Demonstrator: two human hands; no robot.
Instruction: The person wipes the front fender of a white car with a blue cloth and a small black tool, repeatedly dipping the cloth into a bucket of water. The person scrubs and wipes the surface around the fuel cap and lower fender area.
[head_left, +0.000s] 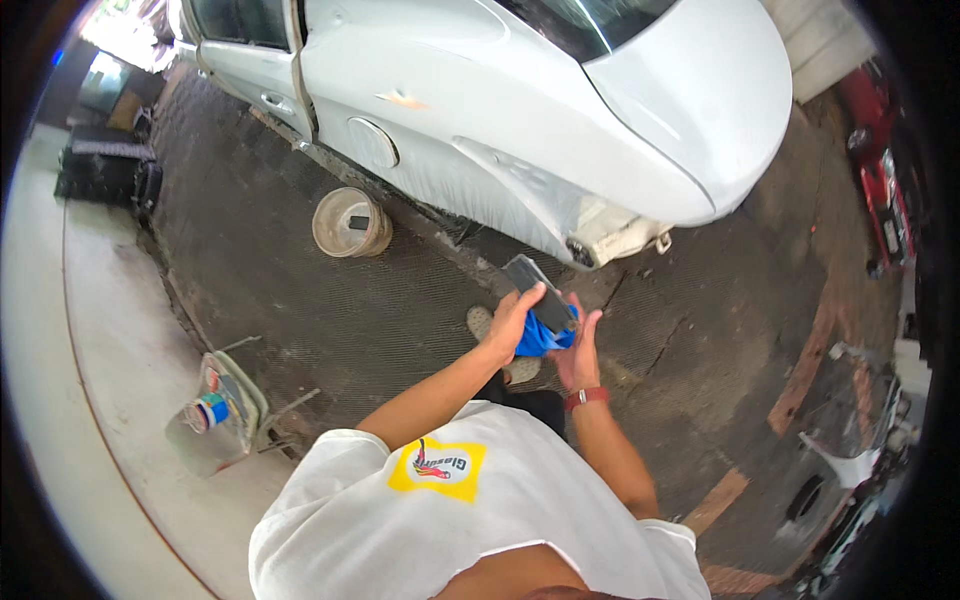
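My left hand grips a flat dark grey rectangular block, held up at an angle in front of me. My right hand is cupped just beside and below it, holding a crumpled blue cloth against the block's lower end. A red band sits on my right wrist. Both hands are over dark mesh-patterned ground, close to the rear corner of a white car whose lower panel looks sanded and dull grey.
A round beige bucket with a small dark object inside stands beside the car. A small stool-like stand with cans sits at left on pale concrete. Red equipment and white car parts lie at right.
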